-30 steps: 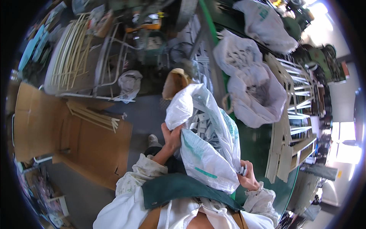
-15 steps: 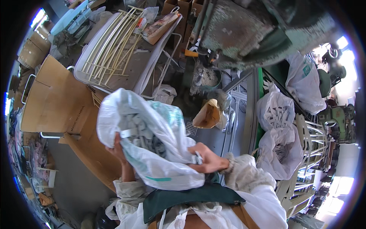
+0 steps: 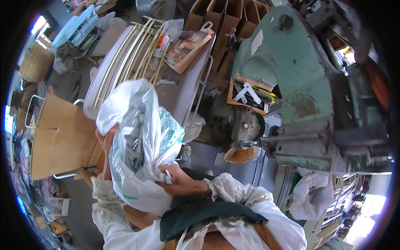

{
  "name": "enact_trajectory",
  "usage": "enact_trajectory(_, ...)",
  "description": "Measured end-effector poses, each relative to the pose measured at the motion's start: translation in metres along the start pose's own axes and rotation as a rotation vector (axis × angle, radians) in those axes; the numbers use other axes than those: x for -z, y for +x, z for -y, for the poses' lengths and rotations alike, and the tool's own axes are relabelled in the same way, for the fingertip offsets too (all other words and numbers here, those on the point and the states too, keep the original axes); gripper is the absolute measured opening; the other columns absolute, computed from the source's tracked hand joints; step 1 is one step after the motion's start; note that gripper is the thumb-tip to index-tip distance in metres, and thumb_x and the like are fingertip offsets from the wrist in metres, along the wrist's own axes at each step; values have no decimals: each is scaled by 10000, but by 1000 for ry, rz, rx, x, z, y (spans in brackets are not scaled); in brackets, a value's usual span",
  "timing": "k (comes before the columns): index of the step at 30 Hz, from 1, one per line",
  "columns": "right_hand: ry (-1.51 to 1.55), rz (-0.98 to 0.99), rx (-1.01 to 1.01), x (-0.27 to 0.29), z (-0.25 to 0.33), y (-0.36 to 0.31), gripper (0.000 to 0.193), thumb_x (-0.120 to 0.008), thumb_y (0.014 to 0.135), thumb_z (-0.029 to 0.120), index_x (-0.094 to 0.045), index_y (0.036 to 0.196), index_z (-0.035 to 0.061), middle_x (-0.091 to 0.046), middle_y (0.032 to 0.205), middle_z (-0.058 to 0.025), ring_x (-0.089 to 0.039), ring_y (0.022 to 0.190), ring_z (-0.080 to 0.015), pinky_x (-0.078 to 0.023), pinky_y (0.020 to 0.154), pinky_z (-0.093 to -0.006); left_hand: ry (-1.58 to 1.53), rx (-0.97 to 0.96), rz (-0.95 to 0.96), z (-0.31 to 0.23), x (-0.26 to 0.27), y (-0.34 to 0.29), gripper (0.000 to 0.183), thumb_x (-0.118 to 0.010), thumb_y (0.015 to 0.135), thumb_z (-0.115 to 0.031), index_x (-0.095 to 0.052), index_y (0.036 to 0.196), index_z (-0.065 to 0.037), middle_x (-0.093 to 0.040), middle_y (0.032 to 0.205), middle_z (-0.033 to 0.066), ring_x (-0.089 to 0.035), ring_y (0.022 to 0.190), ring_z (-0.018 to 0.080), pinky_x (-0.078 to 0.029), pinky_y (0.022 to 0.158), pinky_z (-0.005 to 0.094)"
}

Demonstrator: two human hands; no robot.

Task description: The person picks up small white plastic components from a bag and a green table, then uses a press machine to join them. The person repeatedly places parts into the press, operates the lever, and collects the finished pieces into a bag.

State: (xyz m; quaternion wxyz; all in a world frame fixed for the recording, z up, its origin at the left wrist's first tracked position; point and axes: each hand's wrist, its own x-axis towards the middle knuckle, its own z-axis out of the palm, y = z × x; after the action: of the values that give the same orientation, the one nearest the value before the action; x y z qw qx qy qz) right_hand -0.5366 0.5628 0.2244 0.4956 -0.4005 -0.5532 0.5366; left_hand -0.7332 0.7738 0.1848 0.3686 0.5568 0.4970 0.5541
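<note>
A white woven plastic sack (image 3: 139, 198) with green print hangs in front of me, its mouth open toward me. Inside it lie many flat grey metal strips (image 3: 134, 150). My left hand (image 3: 107, 143) grips the sack's left side; part of its fingers is hidden by the plastic. On the right, my right hand (image 3: 181, 181) is closed round a bunched fold of the sack's rim. The sack is off the floor, between my two hands.
A green press machine (image 3: 287, 83) stands at the right, with an open box of tools and metal strips (image 3: 248, 93) on it. Beyond the sack is a table (image 3: 177, 89) bearing cream metal frames (image 3: 121, 62). An open cardboard box (image 3: 62, 137) stands at the left; another white sack (image 3: 310, 193) sits at right.
The sack has moved left in both hands and now hangs more upright. My view has shifted, bringing the press and its tool box further into sight.
</note>
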Motion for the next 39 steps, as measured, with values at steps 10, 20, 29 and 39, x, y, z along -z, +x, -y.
enact_trajectory(10, 318, -486, -178, -39, -81, 142, 258, -609, 859, 129, -540, 1074, 6, -567, 859, -10, -494, 765, -115, -421, 667, -282, 70, -394, 1298, 35, -181, 119, 205, -718, 705, -163, -630, 781, 5, -650, 765, 137, -591, 761, 225, -436, 693, 349)
enact_trajectory(20, 391, -896, -232, -36, -183, 175, 334, -603, 876, 170, -558, 1130, -43, -623, 1037, -86, -554, 978, -183, -442, 865, -320, 213, -274, 1441, 123, -255, 98, 215, -739, 695, -151, -687, 832, 7, -686, 790, 150, -636, 742, 169, -467, 680, 332)
enact_trajectory(29, 323, -514, -650, -7, -178, 165, 305, -655, 851, 236, -592, 1013, -15, -607, 819, -53, -539, 756, -147, -437, 671, -333, -74, 200, 1344, 87, -164, 148, 859, -743, 712, -460, -405, 1351, 4, -455, 1350, 130, -417, 1272, 244, -304, 1081, 363)
enact_trajectory(39, -735, -694, 94, 96, -120, 147, 495, -709, 680, 35, -613, 1165, 52, -666, 1023, -174, -670, 878, -288, -513, 662, -364, -267, 502, 24, 100, -23, -38, 763, -783, 751, -394, -462, 1307, 19, -536, 1278, 100, -495, 1170, 209, -353, 1017, 354)
